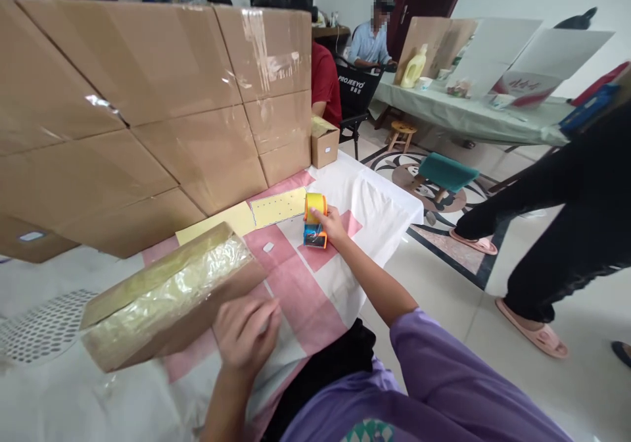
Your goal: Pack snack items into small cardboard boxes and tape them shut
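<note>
The right hand (335, 226) is gripping a tape dispenser (311, 222) at the centre of the frame. The left hand (246, 330) is curling its fingers inward at lower centre; whether they are pinching anything, I cannot tell. Beside it, a long box (182, 317) is lying at lower left, with shiny tape (207, 271) covering its top: that face is looking done, but what remains is staying unclear. Its contents are hiding inside. Beyond, a small box (325, 149) is standing at upper centre, its inside not showing.
</note>
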`<state>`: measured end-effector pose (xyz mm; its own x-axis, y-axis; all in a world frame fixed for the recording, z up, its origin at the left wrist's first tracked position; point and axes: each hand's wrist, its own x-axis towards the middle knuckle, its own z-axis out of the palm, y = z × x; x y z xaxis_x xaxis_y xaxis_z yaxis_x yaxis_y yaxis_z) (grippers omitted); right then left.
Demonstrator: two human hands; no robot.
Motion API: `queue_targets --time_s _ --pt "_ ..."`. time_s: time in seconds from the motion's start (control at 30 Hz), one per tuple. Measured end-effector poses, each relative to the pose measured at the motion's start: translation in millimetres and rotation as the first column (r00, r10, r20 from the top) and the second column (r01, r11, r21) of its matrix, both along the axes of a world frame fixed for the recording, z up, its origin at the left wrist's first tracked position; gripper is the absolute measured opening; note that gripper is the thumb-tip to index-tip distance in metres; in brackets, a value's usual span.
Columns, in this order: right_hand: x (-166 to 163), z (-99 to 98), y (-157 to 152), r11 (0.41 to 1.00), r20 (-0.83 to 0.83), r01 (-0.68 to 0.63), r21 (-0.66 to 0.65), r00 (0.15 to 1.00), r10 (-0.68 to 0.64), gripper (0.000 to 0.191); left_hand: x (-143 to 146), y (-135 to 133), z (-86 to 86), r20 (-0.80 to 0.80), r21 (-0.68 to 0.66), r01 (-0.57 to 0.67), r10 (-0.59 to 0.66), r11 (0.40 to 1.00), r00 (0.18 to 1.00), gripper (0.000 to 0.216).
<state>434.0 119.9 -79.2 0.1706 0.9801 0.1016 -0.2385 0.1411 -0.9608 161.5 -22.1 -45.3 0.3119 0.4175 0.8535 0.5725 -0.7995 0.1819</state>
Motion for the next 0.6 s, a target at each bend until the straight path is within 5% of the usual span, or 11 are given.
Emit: queue_targets --time_s 0.07,0.17,0.3,0.6 --pt "1 -0.6 1 1.0 -0.03 -0.005 0.012 1.0 0.005 0.045 38 14 -1.2 0.053 -0.253 0.087 -0.076 0.964 0.996 0.018" --pt "1 -1.3 1 1.0 -0.044 -0.023 0.02 0.999 0.024 0.042 77 45 -5.5 0.199 -0.603 0.152 -0.037 0.783 0.979 0.02" --pt "1 -1.8 0 0.999 -0.005 -0.028 -0.016 1.0 0.028 0.042 98 80 -17.3 0.244 -0.786 0.18 0.029 0.591 0.969 0.042" --pt "-8 2.3 -4 0.997 0.035 -0.078 -0.016 0.996 0.078 0.042 111 84 -33.5 0.286 -0.791 0.208 0.047 0.575 0.957 0.038"
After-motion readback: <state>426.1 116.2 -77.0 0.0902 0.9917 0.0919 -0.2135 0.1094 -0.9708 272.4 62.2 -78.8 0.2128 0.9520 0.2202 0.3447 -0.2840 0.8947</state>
